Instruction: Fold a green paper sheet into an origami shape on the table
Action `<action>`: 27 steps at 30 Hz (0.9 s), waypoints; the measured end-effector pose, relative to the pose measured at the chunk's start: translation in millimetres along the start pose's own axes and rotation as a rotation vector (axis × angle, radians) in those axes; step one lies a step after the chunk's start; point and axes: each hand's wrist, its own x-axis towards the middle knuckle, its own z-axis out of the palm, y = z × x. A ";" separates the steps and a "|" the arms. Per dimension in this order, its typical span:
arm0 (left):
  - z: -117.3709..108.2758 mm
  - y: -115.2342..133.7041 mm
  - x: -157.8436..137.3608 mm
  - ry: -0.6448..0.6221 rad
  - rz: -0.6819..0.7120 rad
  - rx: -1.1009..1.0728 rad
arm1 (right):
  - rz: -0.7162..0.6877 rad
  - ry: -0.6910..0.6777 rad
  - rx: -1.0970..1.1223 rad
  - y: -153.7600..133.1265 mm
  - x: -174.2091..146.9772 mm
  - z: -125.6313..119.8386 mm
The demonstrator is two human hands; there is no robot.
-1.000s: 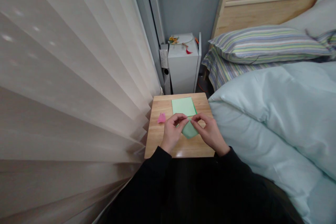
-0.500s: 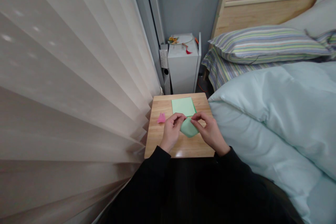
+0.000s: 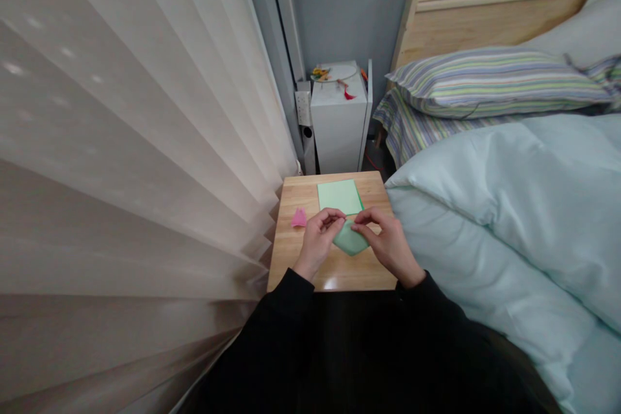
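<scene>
A folded piece of green paper (image 3: 351,240) is held above the small wooden table (image 3: 286,265). My left hand (image 3: 317,239) pinches its upper left edge between thumb and fingers. On the opposite side, my right hand (image 3: 387,242) grips the upper right edge in the same way. Just beyond my fingertips lies a stack of light green square paper (image 3: 339,196), flat on the table. A small folded pink paper piece (image 3: 299,217) rests to the left of my left hand. My fingers cover the top edge of the held paper.
A pleated curtain (image 3: 194,207) hangs close along the table's left side. To the right is a bed with a pale blue quilt (image 3: 509,194) and a striped pillow (image 3: 495,81). Behind the table stands a white cabinet (image 3: 337,126) with small items on top.
The green paper has tipped slightly, its upper edge now a little lower between my fingers. Both hands keep their hold almost in place.
</scene>
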 end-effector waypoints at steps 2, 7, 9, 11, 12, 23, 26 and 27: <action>0.1 -2.1 0.3 -0.007 -0.028 -0.032 | -0.011 -0.004 -0.020 -0.5 0.3 -0.3; 0.7 -4.1 -0.4 -0.064 -0.043 -0.051 | -0.027 0.000 -0.082 1.0 0.6 -0.5; 0.8 -3.9 -0.5 -0.071 -0.039 -0.049 | -0.020 0.010 -0.094 2.6 0.1 -0.1; 0.6 -3.6 -0.4 -0.066 -0.038 -0.047 | -0.011 0.007 -0.099 4.0 -0.6 0.6; 0.4 -3.6 -0.3 -0.061 -0.037 -0.046 | -0.006 0.003 -0.101 4.4 -0.9 1.0; 1.5 -2.9 0.2 -0.037 0.015 -0.013 | -0.025 -0.016 -0.148 2.5 -1.1 -0.4; 1.5 -0.9 -0.1 -0.036 0.039 0.032 | -0.043 -0.033 -0.159 2.8 -0.7 -0.9; 1.3 0.0 -0.4 -0.042 0.045 0.054 | -0.049 -0.034 -0.156 2.9 -0.6 -1.0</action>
